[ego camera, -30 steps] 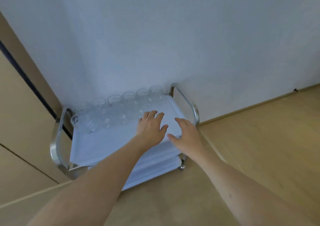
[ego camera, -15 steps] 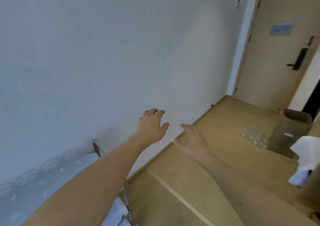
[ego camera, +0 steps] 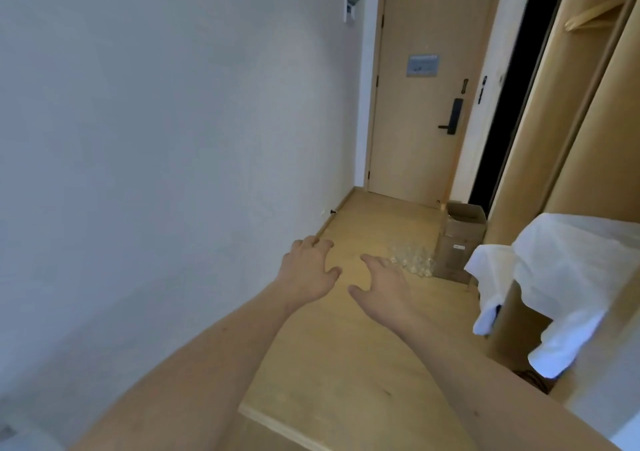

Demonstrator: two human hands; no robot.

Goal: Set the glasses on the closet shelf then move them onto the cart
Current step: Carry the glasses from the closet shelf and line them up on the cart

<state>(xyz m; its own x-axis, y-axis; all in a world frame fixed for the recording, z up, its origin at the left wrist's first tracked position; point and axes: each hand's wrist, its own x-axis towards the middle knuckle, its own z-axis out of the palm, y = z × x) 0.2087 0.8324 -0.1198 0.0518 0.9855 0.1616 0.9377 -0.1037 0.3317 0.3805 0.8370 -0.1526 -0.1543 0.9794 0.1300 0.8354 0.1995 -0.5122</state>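
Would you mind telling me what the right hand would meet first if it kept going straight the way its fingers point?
Probably the cluster of glasses on the floor beside the cardboard box. The right hand is open and empty; nothing shows between, though depth is uncertain.

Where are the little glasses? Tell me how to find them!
Look down the hallway to the wooden door. In front of it an open cardboard box sits on the floor. The glasses cluster beside that box: small, clear and shiny, the only see-through things there.
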